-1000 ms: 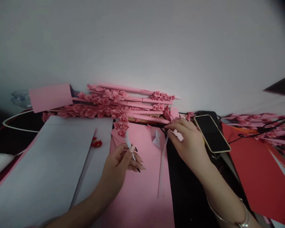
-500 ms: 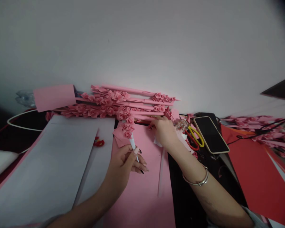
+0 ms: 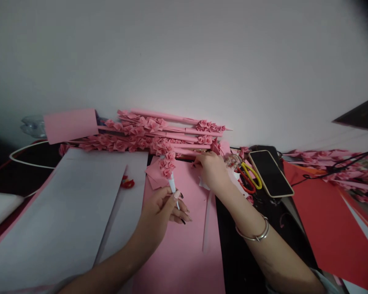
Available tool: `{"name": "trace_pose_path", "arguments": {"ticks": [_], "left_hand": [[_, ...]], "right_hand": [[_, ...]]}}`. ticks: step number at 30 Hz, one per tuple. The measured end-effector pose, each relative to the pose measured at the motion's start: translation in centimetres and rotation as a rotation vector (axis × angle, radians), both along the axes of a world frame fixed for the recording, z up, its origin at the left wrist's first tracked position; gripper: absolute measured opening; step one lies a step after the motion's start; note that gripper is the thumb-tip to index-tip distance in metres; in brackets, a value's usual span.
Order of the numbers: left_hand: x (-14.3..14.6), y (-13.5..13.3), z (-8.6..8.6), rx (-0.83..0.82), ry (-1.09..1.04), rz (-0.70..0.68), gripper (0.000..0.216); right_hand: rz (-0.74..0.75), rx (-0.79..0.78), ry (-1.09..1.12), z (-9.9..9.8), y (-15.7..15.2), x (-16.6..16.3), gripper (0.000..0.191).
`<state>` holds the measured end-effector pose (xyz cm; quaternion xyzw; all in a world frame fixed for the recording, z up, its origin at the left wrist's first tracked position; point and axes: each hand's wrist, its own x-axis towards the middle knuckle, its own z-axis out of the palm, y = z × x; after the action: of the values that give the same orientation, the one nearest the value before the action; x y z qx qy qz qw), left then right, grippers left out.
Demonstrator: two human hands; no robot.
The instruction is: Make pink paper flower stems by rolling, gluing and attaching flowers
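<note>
My left hand pinches the white stem of a pink paper flower stalk between thumb and fingers. Small folded blossoms cluster on the stalk's upper end, and it stands tilted above a pink paper sheet. At the sheet's far edge, my right hand is bent down with its fingers curled together beside pink paper scraps. Its fingertips are mostly hidden, so whatever they hold cannot be made out. Behind both hands, several pink paper flower stalks lie piled against the wall.
Right of my right hand are red-and-yellow-handled scissors and a phone. Red paper sheets lie farther right, under a black cable. White paper covers the left side, with a small red item on it. A thin paper strip rests on the pink sheet.
The flower stalk has tipped slightly to the right in my left hand. My right hand stays in nearly the same place, with its fingers shifted a little.
</note>
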<state>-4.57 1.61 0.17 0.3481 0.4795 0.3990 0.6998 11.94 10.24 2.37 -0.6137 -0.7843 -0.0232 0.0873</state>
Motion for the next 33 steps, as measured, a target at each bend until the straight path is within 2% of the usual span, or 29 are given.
{"name": "trace_pose_path", "arguments": {"ticks": [2,6,9,12,17,25,33], "left_hand": [[0.0,0.0,-0.1,0.005,0.011,-0.005,0.027],[0.1,-0.2,-0.4,0.026,0.022,-0.022,0.027],[0.1,-0.3,-0.5,0.012,0.029,-0.039,0.025],[0.2,-0.4,-0.6,0.008,0.05,-0.072,0.025],[0.3,-0.9,-0.7,0.021,0.057,-0.159,0.025],[0.6,-1.3,-0.9,-0.012,0.067,-0.244,0.024],[0.7,-1.1,-0.9,-0.015,0.067,-0.266,0.027]], "right_hand": [[0.022,0.082,0.137,0.3,-0.6,0.1,0.018],[0.055,0.318,0.662,1.1,-3.3,0.1,0.014],[0.045,0.294,0.859,0.9,-6.0,-0.3,0.012],[0.054,0.222,0.956,-0.1,-8.3,-0.9,0.012],[0.067,0.158,1.017,-1.8,-9.8,-1.8,0.013],[0.079,0.184,0.968,-2.2,-9.8,-2.0,0.014],[0.125,0.224,0.928,-2.9,-9.6,-1.6,0.016]]}}
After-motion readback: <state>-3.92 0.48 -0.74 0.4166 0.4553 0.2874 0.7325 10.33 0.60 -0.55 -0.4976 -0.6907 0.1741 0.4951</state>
